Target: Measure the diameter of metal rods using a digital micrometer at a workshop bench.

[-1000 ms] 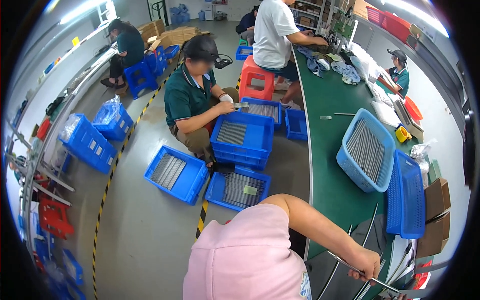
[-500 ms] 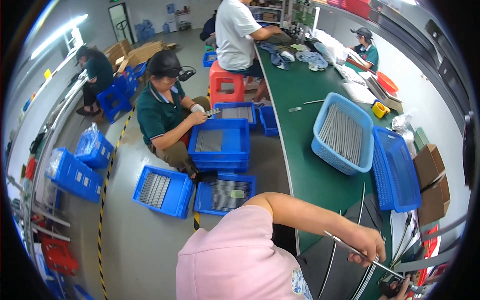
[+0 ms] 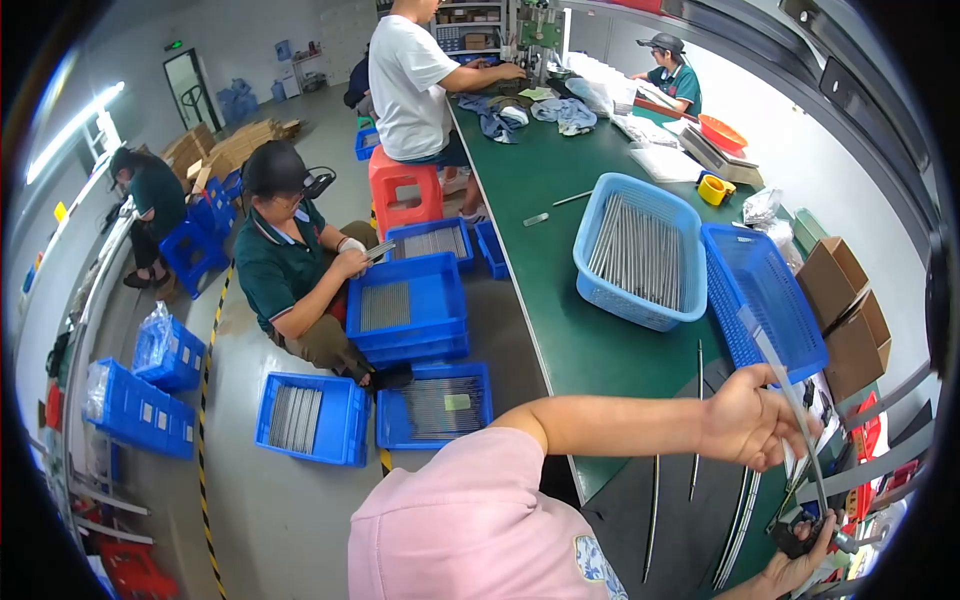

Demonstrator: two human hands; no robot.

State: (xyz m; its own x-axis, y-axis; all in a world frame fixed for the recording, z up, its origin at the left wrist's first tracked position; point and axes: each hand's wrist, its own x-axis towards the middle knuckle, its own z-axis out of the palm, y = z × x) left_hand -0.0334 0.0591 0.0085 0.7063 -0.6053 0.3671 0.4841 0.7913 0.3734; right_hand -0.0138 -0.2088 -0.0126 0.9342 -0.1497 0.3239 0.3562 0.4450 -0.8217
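Observation:
A long thin metal rod [image 3: 811, 455] stands tilted beside my left hand [image 3: 757, 420]. The fingers of that hand are loosely curled against the rod, and the thumb is raised. At the rod's lower end is my right hand [image 3: 797, 567], with its fingers closed around that end. A small black object [image 3: 793, 535] and a silver cylindrical piece [image 3: 846, 541] sit by its fingers, partly hidden. Several more thin metal rods [image 3: 738, 530] lie on a dark grey mat [image 3: 620, 535] below my left forearm.
A light blue basket [image 3: 590, 285] full of metal rods stands on the green table [image 3: 530, 290]. Next to it are a darker blue basket [image 3: 725, 345] and a cardboard box [image 3: 850, 330]. On the left, a seated co-worker [image 3: 285, 245] handles rods among blue bins [image 3: 345, 440].
My left hand has moved up and away from the mat. The rod has swung from a flatter slant to a steeper one. My right hand shows more. The whole view has shifted slightly.

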